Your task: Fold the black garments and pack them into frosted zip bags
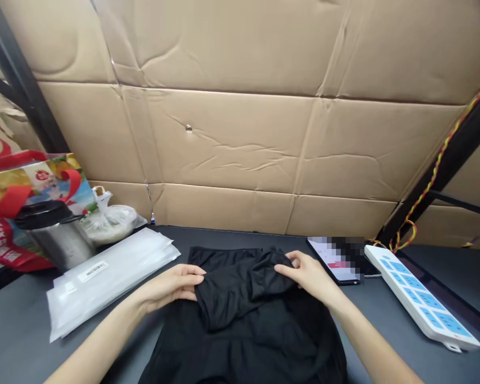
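Observation:
A black garment (244, 320) lies on the dark grey table (20, 325) in front of me, partly folded over itself. My left hand (172, 285) pinches the left edge of the folded-over flap, fingers closed on the cloth. My right hand (310, 274) grips the bunched cloth at the flap's upper right, fingers curled round it. Both forearms reach in from the bottom edge.
A stack of clear plastic bags (104, 277) lies left of the garment. Behind it stand a steel pot with a black lid (52, 229), a red printed bag (8, 213) and a knotted plastic bag (108, 221). A phone (336, 258) and a white power strip (420, 296) lie right. A cardboard wall (240, 133) stands behind.

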{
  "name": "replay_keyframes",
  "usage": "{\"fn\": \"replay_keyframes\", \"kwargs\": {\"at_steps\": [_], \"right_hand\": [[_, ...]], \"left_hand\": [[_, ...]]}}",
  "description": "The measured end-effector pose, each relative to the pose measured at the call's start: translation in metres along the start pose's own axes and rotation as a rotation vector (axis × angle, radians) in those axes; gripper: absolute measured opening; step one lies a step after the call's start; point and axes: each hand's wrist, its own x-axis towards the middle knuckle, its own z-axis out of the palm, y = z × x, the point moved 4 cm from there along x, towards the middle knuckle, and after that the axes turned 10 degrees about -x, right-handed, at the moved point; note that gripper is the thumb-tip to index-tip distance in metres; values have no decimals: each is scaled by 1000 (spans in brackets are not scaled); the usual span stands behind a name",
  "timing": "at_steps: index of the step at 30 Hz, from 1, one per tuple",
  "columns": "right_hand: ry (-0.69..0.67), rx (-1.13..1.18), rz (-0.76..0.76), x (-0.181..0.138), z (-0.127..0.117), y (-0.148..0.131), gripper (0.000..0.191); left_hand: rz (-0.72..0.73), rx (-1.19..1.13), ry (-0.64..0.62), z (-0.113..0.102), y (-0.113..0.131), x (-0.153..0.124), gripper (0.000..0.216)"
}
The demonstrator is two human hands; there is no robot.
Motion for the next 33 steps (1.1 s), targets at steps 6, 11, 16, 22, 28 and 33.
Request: {"fn": "replay_keyframes", "kwargs": {"at_steps": [6, 11, 16, 22, 28, 33], "right_hand": [[15, -115, 26, 6, -19, 12, 27], [237, -315, -47, -15, -26, -55, 12], [178, -390, -426, -61, 23, -123, 30], [-5, -207, -723, -73, 19, -105, 62], [-202, -206, -821, -58, 37, -96, 85], [-192, -186, -818, -61, 54, -97, 84]], "left_hand": [[-37, 75, 28, 17, -10, 18, 32], [-42, 90, 25, 17, -14, 21, 34], [-26, 92, 57, 15, -13, 21, 33], [-22, 114, 53, 18, -12, 19, 33], [36, 232, 78, 20, -2, 12, 36], [461, 884, 580, -61, 55, -32, 29]]}}
